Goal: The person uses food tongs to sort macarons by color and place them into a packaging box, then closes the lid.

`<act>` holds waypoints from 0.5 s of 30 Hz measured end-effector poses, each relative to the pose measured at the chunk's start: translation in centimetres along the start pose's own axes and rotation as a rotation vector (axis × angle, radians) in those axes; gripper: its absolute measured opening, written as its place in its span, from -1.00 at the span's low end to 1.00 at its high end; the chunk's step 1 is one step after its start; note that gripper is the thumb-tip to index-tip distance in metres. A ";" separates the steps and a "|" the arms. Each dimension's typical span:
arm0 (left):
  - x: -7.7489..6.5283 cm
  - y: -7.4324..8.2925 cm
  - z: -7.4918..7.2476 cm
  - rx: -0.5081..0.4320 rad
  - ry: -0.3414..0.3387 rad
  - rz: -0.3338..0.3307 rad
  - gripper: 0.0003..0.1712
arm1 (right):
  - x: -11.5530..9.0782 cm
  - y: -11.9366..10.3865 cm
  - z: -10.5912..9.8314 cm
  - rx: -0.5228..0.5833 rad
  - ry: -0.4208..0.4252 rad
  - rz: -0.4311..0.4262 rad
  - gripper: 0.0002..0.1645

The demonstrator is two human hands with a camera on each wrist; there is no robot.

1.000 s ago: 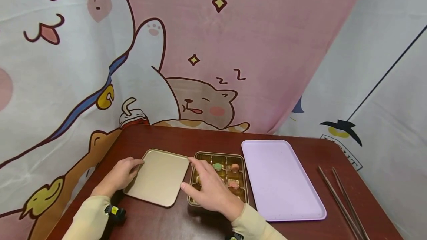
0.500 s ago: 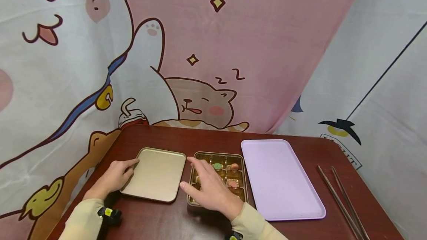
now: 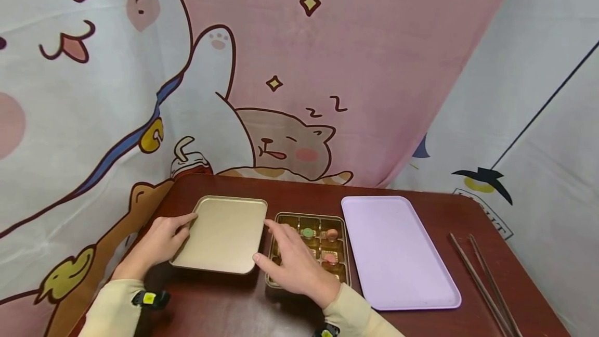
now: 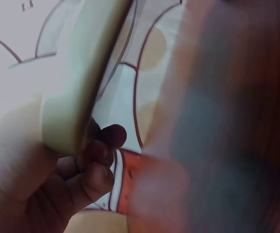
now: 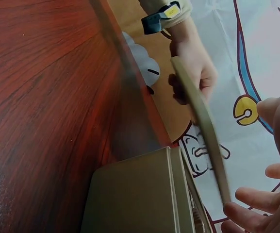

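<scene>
A gold tin lid [image 3: 224,235] is tilted above the table in the head view. My left hand [image 3: 163,238] grips its left edge, thumb over the top, fingers curled beneath it in the left wrist view [image 4: 86,165]. The lid stands edge-on in the right wrist view, well above the wood [image 5: 205,124]. Over the left half of a gold divided tin [image 3: 346,246] is my right hand [image 3: 301,264], fingers loosely extended, fingertips right at the lid's near edge. Small green [image 3: 308,233] and pink [image 3: 330,258] pieces sit in the tin's compartments; the hand hides others.
A lilac tray [image 3: 400,254] lies right of the tin. Beyond it, long metal tongs [image 3: 486,280] lie near the table's right edge. The dark red wooden table [image 3: 206,308] backs onto a cartoon-printed cloth [image 3: 365,66].
My left hand has lifted the lid from the table, after sliding it slightly left, and brought it back toward the tin. The right hand, tin and tray have stayed put.
</scene>
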State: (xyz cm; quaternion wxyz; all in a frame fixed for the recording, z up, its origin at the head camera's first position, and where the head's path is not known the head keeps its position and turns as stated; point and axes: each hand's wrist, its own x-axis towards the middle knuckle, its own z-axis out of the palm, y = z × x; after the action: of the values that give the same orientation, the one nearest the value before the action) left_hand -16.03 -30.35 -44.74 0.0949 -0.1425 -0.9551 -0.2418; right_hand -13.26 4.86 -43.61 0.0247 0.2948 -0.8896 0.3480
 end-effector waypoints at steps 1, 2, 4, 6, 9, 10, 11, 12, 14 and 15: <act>0.1 0.4 -0.1 -0.008 -0.004 0.004 -0.54 | 0.0 0.0 0.0 -0.001 -0.001 0.005 -0.07; 0.1 0.8 -0.3 -0.012 -0.005 0.010 -0.54 | 0.1 0.0 0.1 -0.002 0.003 0.009 -0.07; 0.2 1.6 -0.5 -0.019 -0.002 0.019 -0.54 | 0.2 0.0 0.1 0.000 0.013 0.019 -0.07; 0.2 2.2 -0.6 -0.019 0.006 0.027 -0.55 | 0.3 0.0 0.0 0.000 0.027 0.031 -0.08; 0.1 2.9 -0.8 -0.021 0.019 0.035 -0.56 | 0.4 0.1 0.0 0.009 0.047 0.044 -0.11; 0.1 3.1 -0.9 -0.026 0.020 0.039 -0.56 | 0.5 0.1 0.0 0.010 0.050 0.046 -0.13; 0.1 3.3 -0.9 -0.032 0.018 0.045 -0.56 | 0.6 0.1 0.0 0.008 0.055 0.038 -0.15; 0.1 3.5 -1.0 -0.037 0.017 0.050 -0.56 | 0.6 0.1 0.0 0.012 0.057 0.032 -0.18; 0.0 3.9 -1.2 -0.050 0.016 0.052 -0.56 | 0.7 0.1 0.1 0.017 0.066 0.017 -0.24; 0.0 4.0 -1.2 -0.053 0.016 0.051 -0.55 | 0.7 0.1 0.1 0.016 0.073 0.009 -0.26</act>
State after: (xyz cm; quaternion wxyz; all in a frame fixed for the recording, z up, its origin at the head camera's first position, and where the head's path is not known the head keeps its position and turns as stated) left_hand -14.65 -27.59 -41.96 0.1051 -0.1675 -0.9435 -0.2659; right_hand -13.93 4.50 -43.57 0.0533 0.2782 -0.8866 0.3657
